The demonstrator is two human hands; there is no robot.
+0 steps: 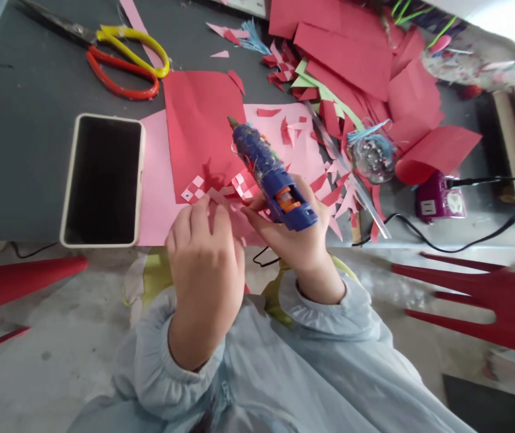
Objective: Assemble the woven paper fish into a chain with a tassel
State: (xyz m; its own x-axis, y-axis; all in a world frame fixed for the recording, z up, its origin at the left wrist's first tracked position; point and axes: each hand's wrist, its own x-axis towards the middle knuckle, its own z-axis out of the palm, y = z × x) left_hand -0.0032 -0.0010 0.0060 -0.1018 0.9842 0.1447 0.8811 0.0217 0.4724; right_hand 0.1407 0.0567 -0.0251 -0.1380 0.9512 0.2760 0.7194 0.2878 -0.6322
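Note:
My right hand (300, 237) is wrapped round a blue hot glue gun (269, 174) with an orange trigger, its nozzle pointing away from me over red paper. My left hand (206, 264) is curled, fingertips pressing a woven red-and-pink paper strip piece (219, 191) at the table's near edge. The woven piece lies on a red paper sheet (197, 129) that rests on a pink sheet (156, 180).
A phone (104, 179) lies face up at the left. Red and yellow scissors (122, 57) sit at the back left. Red paper sheets and scraps (357, 54) pile at the back right, with a clear bead jar (372, 156), a purple plug adapter (438, 201) and black cables.

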